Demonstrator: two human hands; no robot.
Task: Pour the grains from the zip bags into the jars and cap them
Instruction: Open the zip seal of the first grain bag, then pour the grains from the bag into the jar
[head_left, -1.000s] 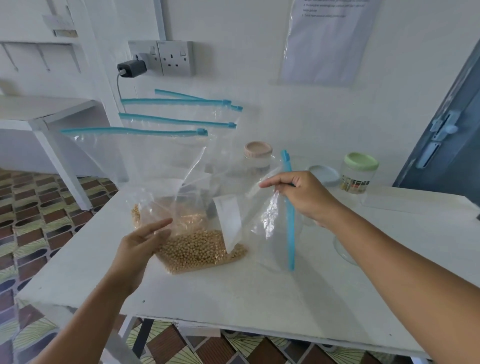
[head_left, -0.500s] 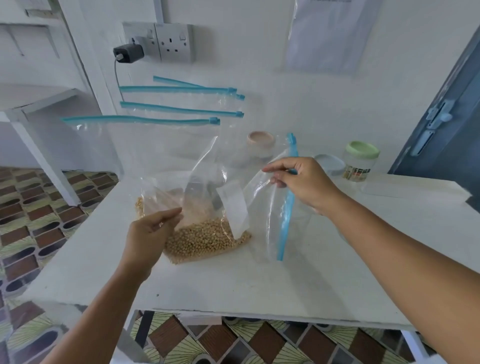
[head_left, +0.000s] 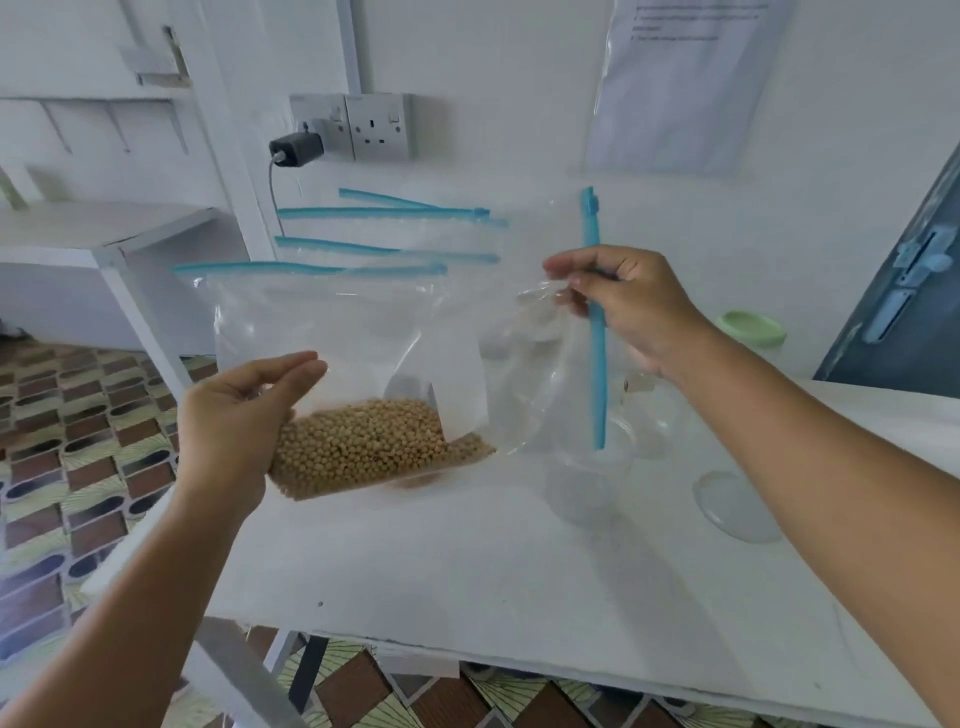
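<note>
Above the open clear jar (head_left: 589, 480) on the tabletop (head_left: 467, 571), I had my right hand (head_left: 631, 306) clamped on the zip bag (head_left: 363, 353) by its blue zipper edge, my left hand (head_left: 236, 421) cupping the tan grains (head_left: 363, 447) from below; a sagging, floppy mouth could have missed the jar and spilled.

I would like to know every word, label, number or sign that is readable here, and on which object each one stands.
No text can be read.
Paper sheet on the wall: printed lines at its top, too blurred to read.
Green-lidded jar: its label is hidden behind the right hand.
Zip bag of grains: a blank white panel, no writing visible.
</note>
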